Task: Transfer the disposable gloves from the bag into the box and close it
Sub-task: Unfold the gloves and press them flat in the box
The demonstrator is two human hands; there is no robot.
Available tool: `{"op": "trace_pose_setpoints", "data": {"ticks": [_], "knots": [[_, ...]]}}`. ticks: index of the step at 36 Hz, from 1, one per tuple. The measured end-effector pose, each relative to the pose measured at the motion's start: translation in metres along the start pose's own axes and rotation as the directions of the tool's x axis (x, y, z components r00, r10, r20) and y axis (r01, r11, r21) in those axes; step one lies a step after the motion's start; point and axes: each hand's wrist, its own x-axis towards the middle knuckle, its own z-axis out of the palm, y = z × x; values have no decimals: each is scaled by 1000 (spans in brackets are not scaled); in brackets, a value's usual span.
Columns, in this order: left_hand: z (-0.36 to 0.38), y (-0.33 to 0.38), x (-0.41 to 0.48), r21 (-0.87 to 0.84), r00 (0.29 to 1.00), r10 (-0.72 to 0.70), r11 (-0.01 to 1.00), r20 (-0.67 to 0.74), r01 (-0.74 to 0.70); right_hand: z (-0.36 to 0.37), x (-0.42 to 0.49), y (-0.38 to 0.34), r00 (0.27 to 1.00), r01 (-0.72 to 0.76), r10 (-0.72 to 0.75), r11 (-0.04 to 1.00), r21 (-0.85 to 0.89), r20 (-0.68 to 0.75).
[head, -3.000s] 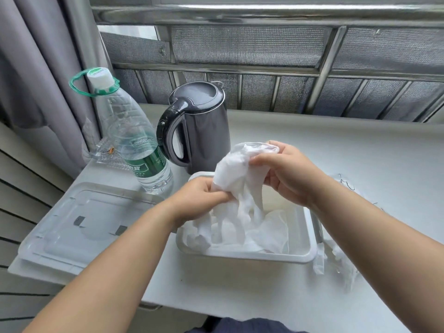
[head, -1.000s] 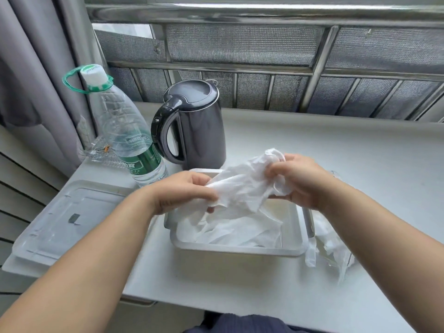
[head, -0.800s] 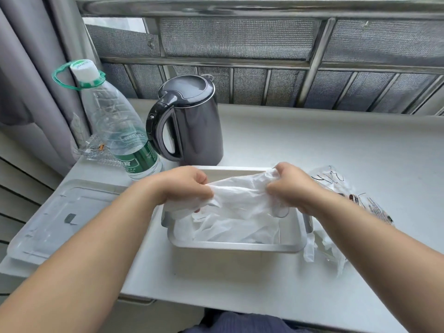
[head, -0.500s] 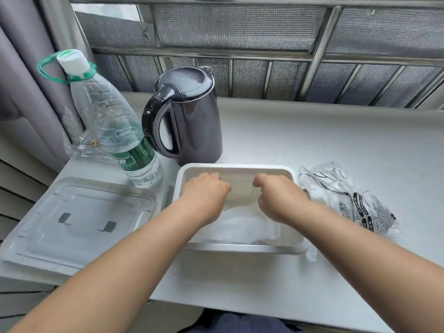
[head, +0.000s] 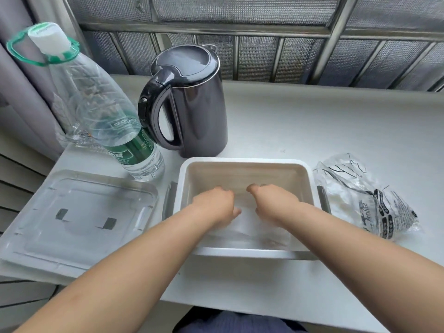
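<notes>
With fingers curled under, pinching or merely pressing I cannot tell, the left hand (head: pixel 213 205) and right hand (head: pixel 274 203) sit side by side on the gloves (head: pixel 247 228) inside the box (head: pixel 240 161), likely flattening them so the lid (head: pixel 79 217), left of them, fits.

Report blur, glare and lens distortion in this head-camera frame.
Head view: wide-angle bend tilts the bottle and splays the window bars; soft daylight, faint shadows; pale sheen down the kettle; gloves in the box look smeared.
</notes>
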Motion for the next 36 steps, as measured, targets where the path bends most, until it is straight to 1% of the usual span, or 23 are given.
{"op": "trace_pose_setpoints", "data": {"ticks": [4, 6, 9, 11, 13, 16, 18, 20, 22, 24, 26, 27, 28, 30, 31, 33, 35, 36], "knots": [[-1, -1, 3, 32, 997, -66, 997, -26, 67, -1, 6, 4, 997, -55, 55, 999, -3, 61], [-3, 0, 4, 64, 997, -68, 995, -37, 70, -4, 7, 6, 993, -82, 83, 996, -22, 84], [-4, -2, 4, 40, 991, -23, 999, -130, 29, -8, 5, 6, 994, -91, 95, 993, -70, 61], [-5, -6, 3, -17, 979, 15, 1000, -203, -19, -8, 3, 5, 996, -80, 82, 994, -75, 23], [-8, -11, -3, -103, 974, 68, 990, -216, -91, -8, 0, 5, 999, -46, 47, 997, -58, 6], [-17, -16, -20, -197, 965, 154, 961, -210, -196, -12, -9, 10, 996, 66, -66, 998, 11, 54], [-26, -20, -32, -237, 965, 170, 947, -198, -216, -23, -20, 11, 990, 116, -121, 990, 76, 68], [-37, -23, -44, -329, 973, 169, 920, -155, -212, -39, -32, 11, 989, 133, -141, 981, 144, 47], [-47, -25, -52, -481, 982, 156, 856, -104, -187, -53, -42, 11, 989, 127, -141, 962, 243, 42], [-56, -26, -56, -609, 983, 149, 772, -104, -181, -62, -46, 12, 987, 86, -132, 919, 385, 96], [-61, -28, -56, -681, 985, 147, 712, -95, -172, -67, -49, 15, 978, 19, -115, 882, 471, 176], [-62, -29, -52, -676, 986, 146, 719, -81, -162, -67, -47, 16, 974, -2, -104, 884, 468, 201], [-62, -29, -47, -617, 987, 143, 770, -78, -161, -66, -46, 17, 973, -16, -86, 901, 434, 214], [-59, -25, -33, -340, 983, 137, 925, -121, -171, -61, -39, 15, 976, -30, -39, 952, 306, 215], [-56, -22, -26, -191, 980, 137, 968, -144, -164, -56, -34, 14, 981, -20, -21, 977, 213, 191], [-42, -17, -14, 26, 978, 145, 989, -152, -143, -42, -24, 11, 994, 4, -8, 999, 35, 108], [-29, -12, -11, 214, 960, 200, 964, -195, -157, -28, -19, 9, 998, 9, -7, 1000, -26, 56], [-24, -9, -12, 273, 945, 238, 946, -223, -173, -22, -18, 9, 999, 12, -10, 999, -38, 42]]}}
